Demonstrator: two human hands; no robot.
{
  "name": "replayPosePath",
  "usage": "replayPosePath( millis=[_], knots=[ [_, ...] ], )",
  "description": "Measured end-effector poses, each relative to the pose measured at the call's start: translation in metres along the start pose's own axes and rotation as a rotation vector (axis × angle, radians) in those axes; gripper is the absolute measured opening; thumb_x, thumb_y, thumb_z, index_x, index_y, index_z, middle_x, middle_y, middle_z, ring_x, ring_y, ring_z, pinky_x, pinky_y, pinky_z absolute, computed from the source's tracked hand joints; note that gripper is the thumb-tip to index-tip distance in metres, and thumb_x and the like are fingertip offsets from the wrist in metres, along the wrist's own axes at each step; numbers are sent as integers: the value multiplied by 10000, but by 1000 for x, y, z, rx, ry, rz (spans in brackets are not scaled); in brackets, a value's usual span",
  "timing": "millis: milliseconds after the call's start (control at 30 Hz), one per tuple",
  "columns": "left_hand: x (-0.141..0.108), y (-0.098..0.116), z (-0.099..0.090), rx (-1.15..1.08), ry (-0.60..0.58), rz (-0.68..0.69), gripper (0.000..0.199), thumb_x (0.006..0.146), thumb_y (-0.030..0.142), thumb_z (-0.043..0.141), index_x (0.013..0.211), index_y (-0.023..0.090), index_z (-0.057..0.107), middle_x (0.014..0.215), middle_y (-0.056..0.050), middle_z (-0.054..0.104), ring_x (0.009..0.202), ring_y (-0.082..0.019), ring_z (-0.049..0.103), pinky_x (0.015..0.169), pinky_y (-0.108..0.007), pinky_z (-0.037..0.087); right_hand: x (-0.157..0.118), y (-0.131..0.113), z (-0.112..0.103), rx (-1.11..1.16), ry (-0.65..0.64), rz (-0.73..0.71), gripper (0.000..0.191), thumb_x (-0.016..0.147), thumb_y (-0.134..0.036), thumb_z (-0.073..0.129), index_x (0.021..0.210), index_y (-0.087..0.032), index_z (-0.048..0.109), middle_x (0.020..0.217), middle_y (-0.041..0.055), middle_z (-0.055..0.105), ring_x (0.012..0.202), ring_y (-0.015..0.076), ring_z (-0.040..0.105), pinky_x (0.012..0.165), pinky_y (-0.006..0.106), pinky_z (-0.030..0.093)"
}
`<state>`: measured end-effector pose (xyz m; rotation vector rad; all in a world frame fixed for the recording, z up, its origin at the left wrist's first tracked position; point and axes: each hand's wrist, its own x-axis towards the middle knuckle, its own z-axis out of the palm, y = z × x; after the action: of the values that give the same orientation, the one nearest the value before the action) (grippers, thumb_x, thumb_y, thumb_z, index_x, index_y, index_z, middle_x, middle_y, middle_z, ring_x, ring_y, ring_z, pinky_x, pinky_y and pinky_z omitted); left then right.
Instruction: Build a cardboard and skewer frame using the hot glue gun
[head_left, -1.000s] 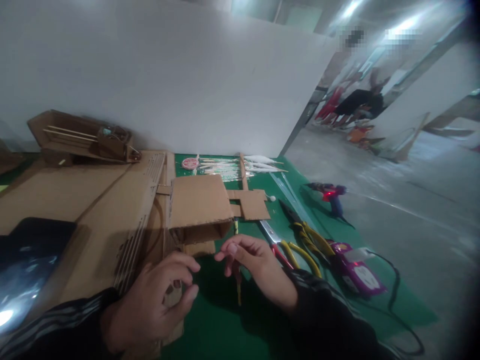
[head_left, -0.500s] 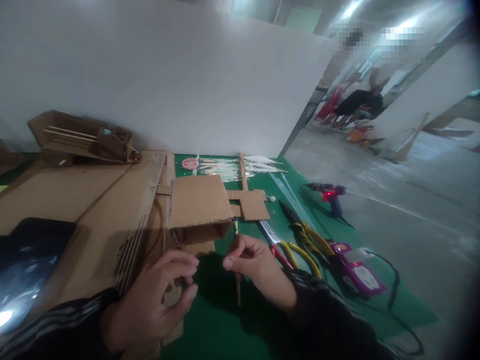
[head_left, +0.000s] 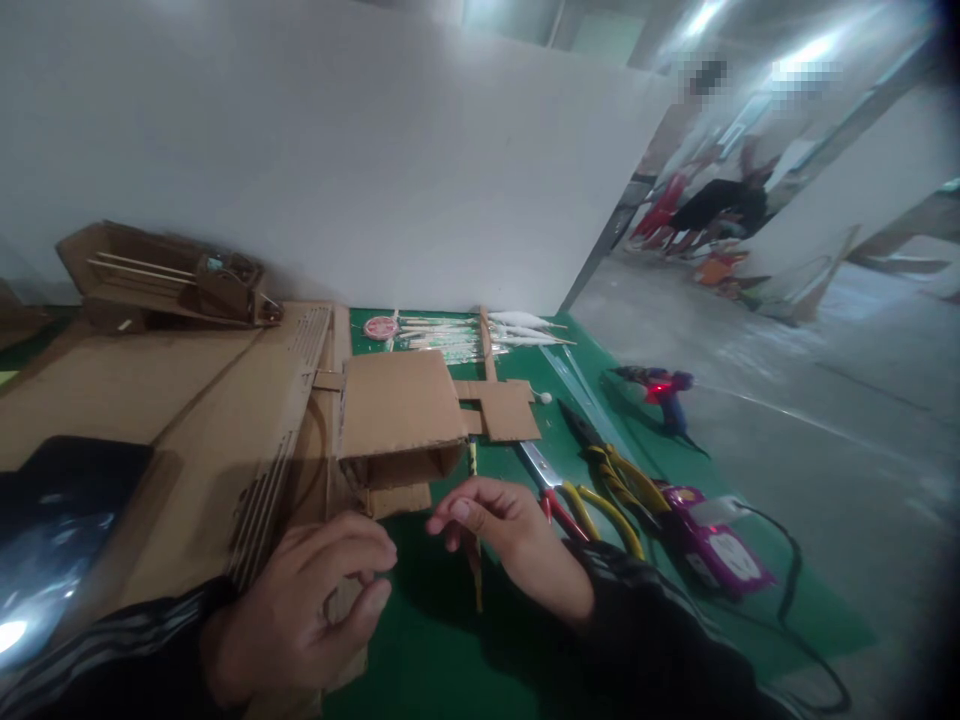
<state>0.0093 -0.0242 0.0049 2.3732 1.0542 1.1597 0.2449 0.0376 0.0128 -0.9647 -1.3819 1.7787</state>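
My left hand (head_left: 307,605) is held low beside the cardboard box, fingers curled with a gap to the thumb and nothing seen between them. Opposite it, my right hand (head_left: 506,530) has its fingers stretched out and apart, with no held thing visible. Under the right hand runs a thin yellow-and-dark stick (head_left: 478,590), its middle hidden by the hand. Just beyond both hands sits an open-ended cardboard box (head_left: 401,405), with a flat cardboard piece (head_left: 510,412) joined at its right side.
Right of my right hand lie scissors (head_left: 570,500), pliers (head_left: 626,470) and a purple device (head_left: 716,550) with a cable. A glue gun (head_left: 660,390) is at the green table's edge. Cotton swabs (head_left: 442,335) and a cardboard model (head_left: 172,275) stand farther back. A distant person (head_left: 720,205) bends over.
My right hand's fingers have uncurled and spread, reaching slightly left. My left hand has shifted a little, its fingertips lower. The stick and the box stay put.
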Motion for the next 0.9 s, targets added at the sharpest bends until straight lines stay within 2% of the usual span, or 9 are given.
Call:
replayPosePath(
  millis=[133,300,367,467,567,767,900],
  knots=[
    [8,4,-2,-39,-83,72,136,886,103,506,953,200,573,718,32,641,613,-108,613,614,-241,450,0,1,-1,7,57,33,327,721,-406,856,705,-145,659,702,25,728,574,89,593,454,154,425],
    [11,4,-2,-16,-137,68,117,897,133,483,923,207,570,700,36,640,588,-121,595,585,-260,427,1,1,0,35,120,-7,418,560,-305,954,611,-157,566,572,-58,609,473,50,492,421,146,391],
    [10,4,-2,-5,-153,71,107,900,145,483,923,211,565,706,36,644,589,-125,599,581,-262,425,1,1,0,38,114,-18,368,595,-313,938,640,-154,609,605,-47,633,468,50,494,424,153,414],
    [10,4,-3,0,-155,67,121,905,146,490,971,210,570,782,20,672,675,-129,645,627,-256,454,0,-1,2,25,64,-24,283,744,-398,837,750,-144,711,733,27,722,542,91,587,472,192,496],
    [10,4,-4,17,-155,44,132,912,149,495,997,209,577,860,2,679,764,-134,671,680,-255,477,-1,-3,2,5,31,-29,359,835,-490,732,783,-136,720,767,66,739,592,124,632,484,216,525],
    [9,4,-4,20,-183,31,118,926,178,494,1003,218,575,889,4,687,793,-139,683,702,-262,488,-2,-1,-2,-90,98,-32,531,913,-630,561,660,-164,550,566,-19,577,460,82,533,453,196,444],
    [11,5,-5,1,-167,45,122,926,175,488,1000,213,579,867,2,687,761,-133,674,683,-249,487,-2,6,-7,12,75,-137,435,948,-551,572,721,-183,524,638,-37,516,529,85,511,490,200,455]
  ],
)
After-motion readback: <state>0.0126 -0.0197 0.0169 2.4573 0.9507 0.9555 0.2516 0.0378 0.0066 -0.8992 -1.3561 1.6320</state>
